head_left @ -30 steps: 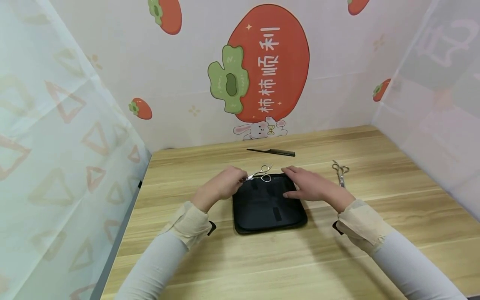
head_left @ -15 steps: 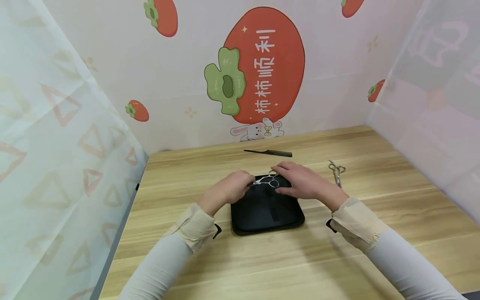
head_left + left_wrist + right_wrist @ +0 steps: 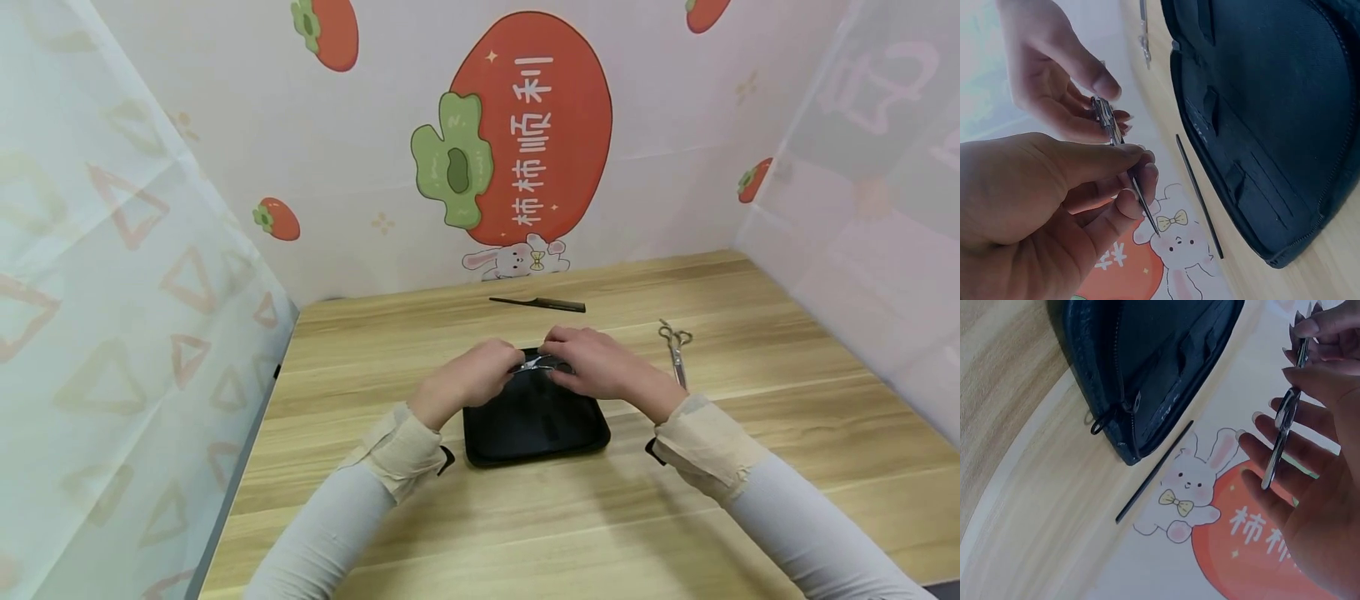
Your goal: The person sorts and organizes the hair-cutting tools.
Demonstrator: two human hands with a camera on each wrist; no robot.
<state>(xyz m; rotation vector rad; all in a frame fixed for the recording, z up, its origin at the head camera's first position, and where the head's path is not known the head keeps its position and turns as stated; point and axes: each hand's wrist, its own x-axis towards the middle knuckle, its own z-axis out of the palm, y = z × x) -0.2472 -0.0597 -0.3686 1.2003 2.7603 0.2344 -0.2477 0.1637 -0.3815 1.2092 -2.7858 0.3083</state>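
Observation:
A pair of silver hairdressing scissors (image 3: 534, 364) is held between my two hands, above the far edge of a black zip case (image 3: 536, 429). My left hand (image 3: 480, 372) pinches the blades between thumb and fingers; the tip sticks out past them in the left wrist view. At the handle end, my right hand (image 3: 600, 364) holds the scissors with thumb and fingers, partly covering the finger rings. The case lies unzipped on the table, its inside showing elastic loops (image 3: 1211, 106) and slots in the left wrist view. A zip pull (image 3: 1105, 420) hangs at its corner.
Behind the case lies a black tail comb (image 3: 558, 305) on the wooden table (image 3: 525, 533). A second pair of silver scissors (image 3: 678, 358) rests to the right, near my right forearm. Printed sheets line the back and both sides of the table.
My left hand has moved right with the scissors. My right hand has left the case's far right corner, moved slightly left and taken hold of the scissors' handles.

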